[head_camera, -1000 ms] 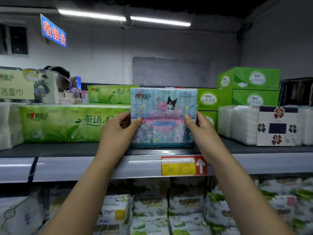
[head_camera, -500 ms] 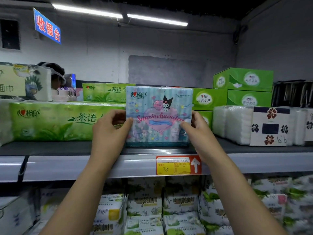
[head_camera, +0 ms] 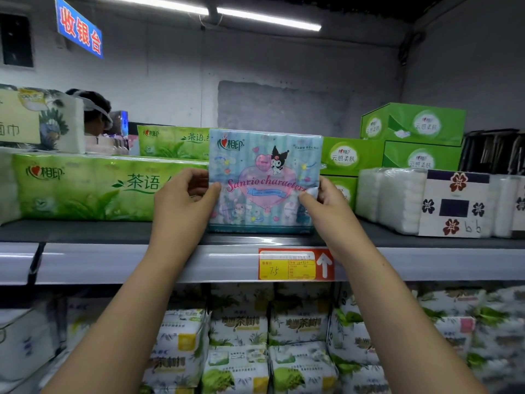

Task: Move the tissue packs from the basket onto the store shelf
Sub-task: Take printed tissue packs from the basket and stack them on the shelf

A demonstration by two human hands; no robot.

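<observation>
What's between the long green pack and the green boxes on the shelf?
The blue cartoon tissue pack, upright on the shelf, left hand and right hand gripping its sides, per the head view.

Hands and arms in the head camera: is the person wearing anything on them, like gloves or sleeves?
No. The left hand and right hand have no gloves, and no rings show. The left arm and right arm are uncovered as far as the picture reaches: no sleeves, watch or bracelet in view.

"Sanrio characters" on tissue pack (head_camera: 265, 177), "7.5" on price tag (head_camera: 287, 270), "收银台" on sign (head_camera: 79, 31)
</observation>
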